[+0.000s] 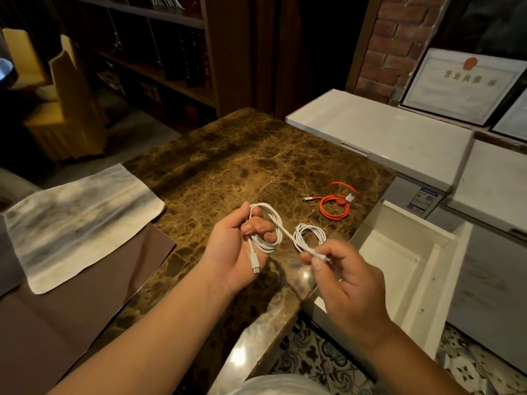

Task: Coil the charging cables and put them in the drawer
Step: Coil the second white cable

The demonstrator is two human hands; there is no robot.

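Note:
A white charging cable [278, 223] hangs between both hands above the brown marble table [228, 166]. My left hand [242, 249] holds a loop of it wound around the fingers, with one plug lying across the palm. My right hand [345, 277] pinches the other end near its plug, and a small loose loop sits just above those fingers. An orange cable [335, 205] lies loosely coiled on the table near its right edge. A white drawer [399, 266] stands pulled open to the right of the table, its inside bare.
A stained white cloth [79, 223] lies on a brown mat [57, 309] at the table's left. White chest-like units [385, 135] stand behind the drawer, with framed certificates [462, 86] against a brick wall. Dark shelves [159, 52] fill the back left. Patterned floor tiles [313, 363] show below.

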